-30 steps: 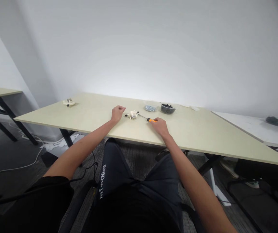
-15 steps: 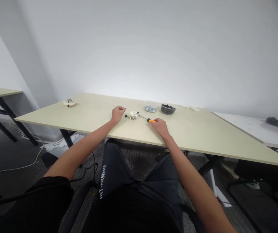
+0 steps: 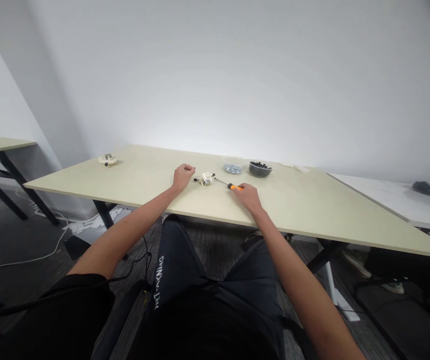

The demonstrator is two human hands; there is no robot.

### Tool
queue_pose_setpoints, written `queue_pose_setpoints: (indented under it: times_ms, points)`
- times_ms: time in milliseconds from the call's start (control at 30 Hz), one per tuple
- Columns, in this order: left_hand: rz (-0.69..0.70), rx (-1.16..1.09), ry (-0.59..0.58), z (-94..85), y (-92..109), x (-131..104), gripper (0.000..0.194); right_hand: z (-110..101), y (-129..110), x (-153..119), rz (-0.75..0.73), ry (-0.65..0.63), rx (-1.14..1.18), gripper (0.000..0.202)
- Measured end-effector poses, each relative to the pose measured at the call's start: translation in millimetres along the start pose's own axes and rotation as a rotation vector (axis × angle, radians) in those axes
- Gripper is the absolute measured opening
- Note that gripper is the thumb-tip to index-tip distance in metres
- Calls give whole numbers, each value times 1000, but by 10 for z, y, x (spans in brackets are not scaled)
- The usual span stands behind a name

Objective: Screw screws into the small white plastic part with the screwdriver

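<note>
Slippage looks like the likeliest trouble: the orange-and-black-handled screwdriver with a thin metal shaft (image 3: 235, 187) runs at a low slant from the right grip (image 3: 249, 196), and if its tip sits off centre, a push could skid it toward the left grip (image 3: 182, 177). The small cream plastic part with black ends (image 3: 206, 178) could also twist or slide on the pale yellow-green counter (image 3: 293, 210) if nothing braces it.

The right grip is wrapped closed around the screwdriver's handle. The left grip is curled, fingertips drawn close together; I can't tell from where I stand whether they pinch anything or touch the part.

That part lies between the two grips, just beside the left one and at the screwdriver's tip; whether the tip is seated, I can't make out. It looks blocky and uneven, matt cream, with a greyish patch in its near side and a dark fitting poking out at either end.
</note>
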State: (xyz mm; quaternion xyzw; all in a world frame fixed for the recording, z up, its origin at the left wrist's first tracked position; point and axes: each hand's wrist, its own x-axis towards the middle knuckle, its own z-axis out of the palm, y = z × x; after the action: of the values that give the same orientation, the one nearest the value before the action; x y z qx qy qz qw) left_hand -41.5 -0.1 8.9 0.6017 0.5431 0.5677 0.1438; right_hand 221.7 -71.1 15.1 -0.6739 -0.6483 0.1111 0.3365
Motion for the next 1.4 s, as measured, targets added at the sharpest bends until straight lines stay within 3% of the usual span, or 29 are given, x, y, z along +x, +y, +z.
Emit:
queue_pose_setpoints:
  times_ms: [1400]
  points:
    - [12, 22, 3, 14, -49, 26, 20, 12, 42, 24, 8, -14, 35, 32]
